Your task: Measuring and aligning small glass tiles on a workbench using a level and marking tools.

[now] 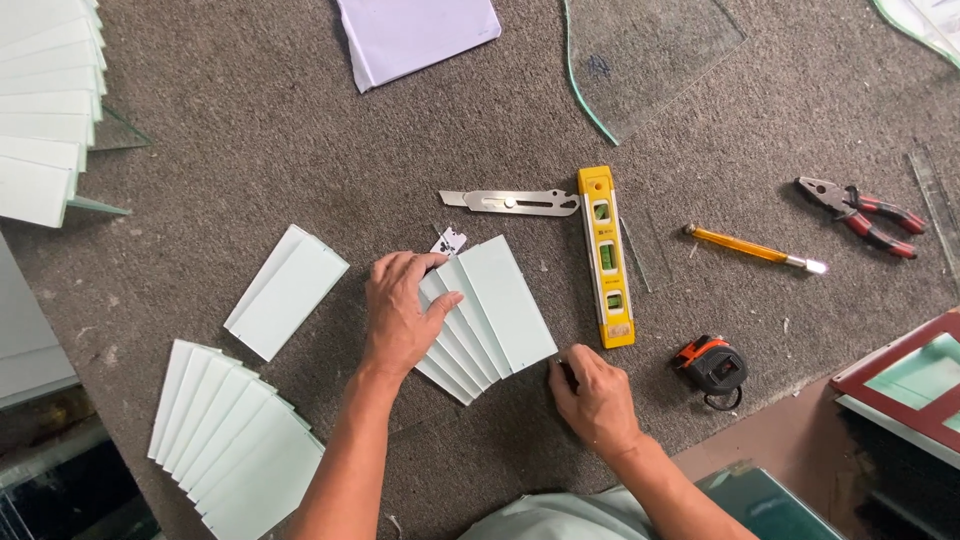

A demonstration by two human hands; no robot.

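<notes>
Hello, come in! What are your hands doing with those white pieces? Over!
Left hand flat on the fanned white strips. Right hand closed at their lower corner; what it grips is hidden. Yellow level lies just right, not touching.

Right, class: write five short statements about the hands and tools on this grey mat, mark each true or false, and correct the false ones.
1. The left hand rests flat on a fan of pale glass strips. True.
2. The right hand holds the pliers. False: the pliers lie untouched far to the right; the right hand sits at the fan's lower corner.
3. A yellow level lies just right of the fan. True.
4. The tape measure sits on top of the level. False: it lies on the mat, apart from the level.
5. The knife lies above the fan. True.
</notes>
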